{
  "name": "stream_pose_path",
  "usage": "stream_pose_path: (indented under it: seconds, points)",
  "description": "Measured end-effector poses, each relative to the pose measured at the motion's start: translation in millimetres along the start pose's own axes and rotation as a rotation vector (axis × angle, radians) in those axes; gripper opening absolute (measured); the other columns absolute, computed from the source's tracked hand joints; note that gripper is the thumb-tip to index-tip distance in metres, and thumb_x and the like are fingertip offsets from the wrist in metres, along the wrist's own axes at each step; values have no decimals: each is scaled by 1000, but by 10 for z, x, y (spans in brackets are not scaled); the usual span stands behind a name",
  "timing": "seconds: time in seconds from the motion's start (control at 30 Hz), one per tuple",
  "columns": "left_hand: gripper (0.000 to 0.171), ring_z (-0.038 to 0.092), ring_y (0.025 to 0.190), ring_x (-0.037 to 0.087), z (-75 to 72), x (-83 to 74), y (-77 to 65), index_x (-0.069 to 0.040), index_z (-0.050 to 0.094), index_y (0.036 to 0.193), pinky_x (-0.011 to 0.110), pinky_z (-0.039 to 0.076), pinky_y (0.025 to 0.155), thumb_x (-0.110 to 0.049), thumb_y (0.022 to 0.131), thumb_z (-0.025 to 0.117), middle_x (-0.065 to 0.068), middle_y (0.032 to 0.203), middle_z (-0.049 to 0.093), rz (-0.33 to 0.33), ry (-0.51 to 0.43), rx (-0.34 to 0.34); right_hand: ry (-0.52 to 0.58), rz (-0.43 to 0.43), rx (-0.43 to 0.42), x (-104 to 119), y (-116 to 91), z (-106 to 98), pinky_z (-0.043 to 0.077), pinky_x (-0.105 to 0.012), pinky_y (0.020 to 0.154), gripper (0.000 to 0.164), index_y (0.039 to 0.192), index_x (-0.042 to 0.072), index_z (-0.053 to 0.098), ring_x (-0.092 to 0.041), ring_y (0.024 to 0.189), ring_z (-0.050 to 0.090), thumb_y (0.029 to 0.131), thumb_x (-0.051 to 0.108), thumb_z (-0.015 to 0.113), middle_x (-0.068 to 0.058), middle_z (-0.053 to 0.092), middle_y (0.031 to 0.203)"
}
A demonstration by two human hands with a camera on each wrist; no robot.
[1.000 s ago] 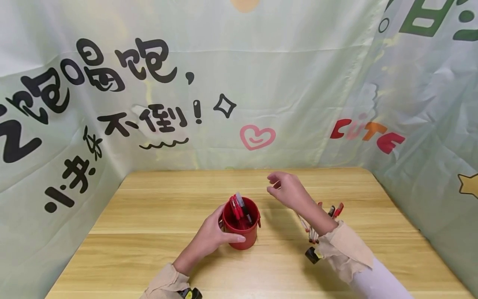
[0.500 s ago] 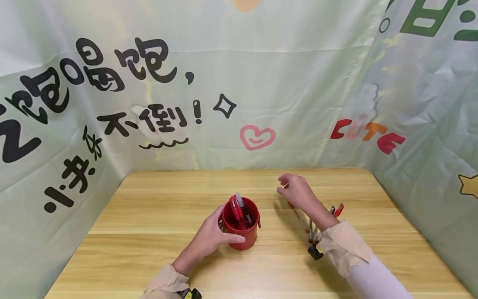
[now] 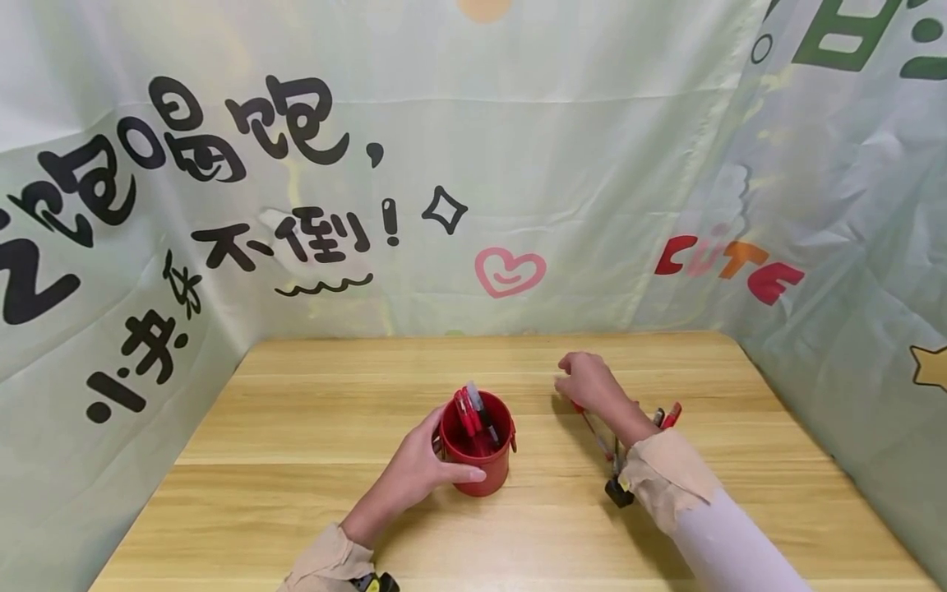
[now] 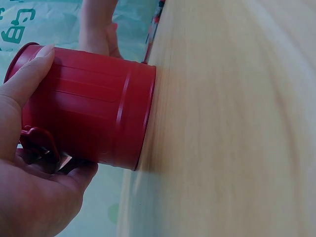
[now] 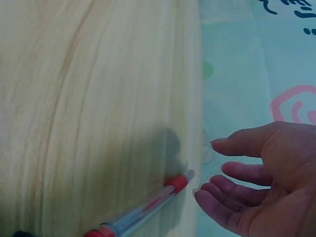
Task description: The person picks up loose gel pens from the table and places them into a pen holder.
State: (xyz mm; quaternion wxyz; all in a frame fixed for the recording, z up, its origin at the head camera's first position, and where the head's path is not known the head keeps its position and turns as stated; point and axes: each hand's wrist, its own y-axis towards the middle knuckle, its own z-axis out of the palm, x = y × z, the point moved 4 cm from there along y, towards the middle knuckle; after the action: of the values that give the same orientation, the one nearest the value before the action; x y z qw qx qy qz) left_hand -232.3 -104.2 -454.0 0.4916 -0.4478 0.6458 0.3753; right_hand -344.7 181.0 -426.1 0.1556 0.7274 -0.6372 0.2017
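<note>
My left hand grips a small red metal bucket from its left side, thumb across the front and fingers behind. In the left wrist view the bucket stands upright on the table, its handle fitting beside the palm. A few pens, red and black, lean inside it. My right hand hovers over the table right of the bucket, holding nothing, with loosely bent fingers. Below its fingertips lies a clear-barrelled pen with red ends. More pens lie under and beside the right forearm, partly hidden.
The wooden table is bounded by printed cloth walls at the back and both sides. Black wrist-worn devices, one at the right cuff, hang low beside the sleeves.
My right hand has moved right, away from the bucket, and lower toward the pen on the table. The left hand and the bucket have stayed in place.
</note>
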Motion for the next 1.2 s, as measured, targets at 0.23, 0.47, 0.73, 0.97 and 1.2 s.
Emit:
stream_pose_path:
  seconds: [0.23, 0.47, 0.73, 0.97, 1.2]
  points:
    - [100, 56, 139, 23, 5, -2, -10, -28, 44, 155, 45, 50, 116, -31, 70, 98, -6, 151, 57, 4, -5, 3, -26, 22, 37, -52, 38, 84, 48, -26, 59, 42, 132, -9, 62, -14, 60, 57, 94, 8, 62, -25, 73, 116]
    - [101, 57, 139, 24, 1, -4, -8, -27, 44, 155, 45, 50, 115, -31, 70, 98, -4, 151, 57, 10, 3, -2, -76, -7, 33, -48, 58, 99, 48, -29, 64, 39, 127, -9, 66, -20, 70, 59, 92, 6, 63, -27, 70, 120]
    - [99, 56, 138, 23, 0, -9, -14, -28, 44, 155, 44, 51, 115, -31, 71, 97, -5, 151, 56, 4, -7, 12, -126, -45, 12, -41, 70, 125, 28, -25, 53, 29, 64, 12, 50, -13, 53, 27, 88, -1, 59, 2, 35, 58]
    - [100, 56, 139, 23, 0, -6, -20, -28, 43, 155, 46, 50, 116, -32, 71, 97, -5, 150, 56, -2, -5, 11, -162, -86, -18, -22, 52, 150, 21, -24, 52, 51, 55, 23, 26, -10, 53, 13, 85, -5, 55, 8, 14, 54]
    - [100, 56, 139, 24, 7, -8, -11, -28, 44, 155, 47, 49, 117, -33, 71, 97, -4, 151, 56, 1, -2, 12, -165, -84, -28, -21, 53, 150, 20, -24, 51, 51, 52, 23, 27, -9, 52, 13, 84, -4, 56, 9, 14, 52]
